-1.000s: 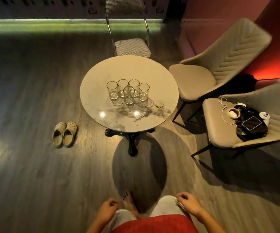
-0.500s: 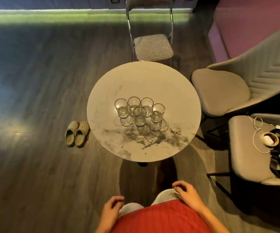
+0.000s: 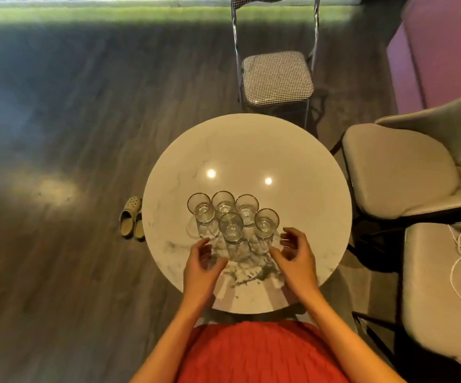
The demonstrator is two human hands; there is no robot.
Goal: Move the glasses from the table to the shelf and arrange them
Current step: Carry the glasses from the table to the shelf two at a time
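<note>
Dim wooden floor [image 3: 58, 272] surrounds the round marble counter [image 3: 306, 189], where five clear glasses [image 3: 232, 217] stand upright in a tight cluster while the left hand [image 3: 201, 268] and right hand [image 3: 295, 258] hover just beside them, fingers spread, holding nothing.

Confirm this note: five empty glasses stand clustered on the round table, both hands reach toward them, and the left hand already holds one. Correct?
Not quite. The head view shows the left hand open and empty, its fingers short of the five glasses on the round table. The right hand is also open. The rest stands.
</note>
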